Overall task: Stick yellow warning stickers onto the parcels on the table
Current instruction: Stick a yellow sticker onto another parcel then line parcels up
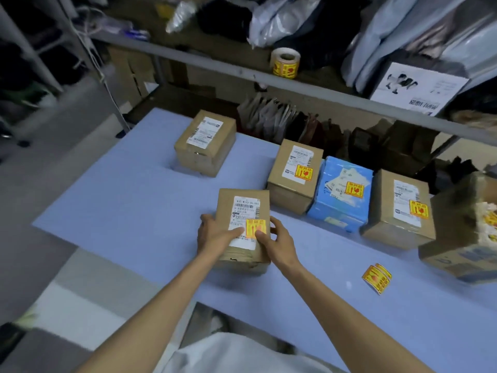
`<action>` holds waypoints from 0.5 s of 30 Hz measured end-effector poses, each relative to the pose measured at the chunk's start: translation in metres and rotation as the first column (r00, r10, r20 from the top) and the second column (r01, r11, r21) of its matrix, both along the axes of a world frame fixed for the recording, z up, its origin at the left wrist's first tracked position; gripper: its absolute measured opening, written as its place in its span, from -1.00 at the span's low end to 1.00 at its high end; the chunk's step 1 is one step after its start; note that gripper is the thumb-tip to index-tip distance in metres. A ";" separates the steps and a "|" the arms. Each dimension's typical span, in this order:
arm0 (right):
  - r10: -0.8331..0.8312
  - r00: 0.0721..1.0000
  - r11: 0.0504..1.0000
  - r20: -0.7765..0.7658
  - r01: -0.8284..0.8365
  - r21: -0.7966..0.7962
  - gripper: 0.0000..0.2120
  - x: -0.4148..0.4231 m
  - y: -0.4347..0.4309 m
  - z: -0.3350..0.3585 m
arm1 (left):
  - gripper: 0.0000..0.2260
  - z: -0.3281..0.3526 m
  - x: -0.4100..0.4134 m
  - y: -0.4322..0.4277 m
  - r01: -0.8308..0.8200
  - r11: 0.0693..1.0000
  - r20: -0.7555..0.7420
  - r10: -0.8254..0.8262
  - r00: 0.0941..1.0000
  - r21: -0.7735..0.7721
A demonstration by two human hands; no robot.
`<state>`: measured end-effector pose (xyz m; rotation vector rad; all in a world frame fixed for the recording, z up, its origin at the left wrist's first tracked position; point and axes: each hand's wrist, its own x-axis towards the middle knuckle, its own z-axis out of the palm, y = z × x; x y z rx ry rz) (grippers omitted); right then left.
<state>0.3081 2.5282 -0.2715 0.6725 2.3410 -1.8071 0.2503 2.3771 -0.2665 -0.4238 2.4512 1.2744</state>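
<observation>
A brown cardboard parcel (243, 208) lies near me on the blue table (121, 200), with a yellow warning sticker (255, 228) on its white label. My left hand (215, 235) grips the parcel's left side, thumb on the label. My right hand (277, 240) rests on its right side, thumb pressing the sticker's lower edge. Three parcels in a row to the right carry stickers: a brown one (293, 181), a blue one (340, 195) and another brown one (398, 208). A brown parcel (205, 142) at the back has no sticker.
A strip of loose yellow stickers (377, 278) lies on the table at the right. A sticker roll (285, 62) stands on the shelf rail behind. An open carton (462, 230) sits at the right edge. Bags and boxes fill the shelves.
</observation>
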 end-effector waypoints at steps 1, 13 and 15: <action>-0.006 1.000 1.000 0.009 0.006 0.003 -0.57 -0.009 -0.004 0.000 | -0.36 0.003 -0.008 -0.005 -0.016 1.000 -0.005 0.016 1.000 0.017; -0.062 0.997 0.978 -0.053 0.071 0.194 -0.80 -0.126 -0.005 0.031 | -0.50 0.039 -0.129 -0.020 0.228 0.966 -0.117 -0.214 0.970 0.125; -0.082 0.996 0.971 -0.037 0.088 0.222 -0.76 -0.145 0.001 0.036 | -0.46 0.038 -0.154 -0.011 0.260 0.959 -0.121 -0.246 0.962 0.114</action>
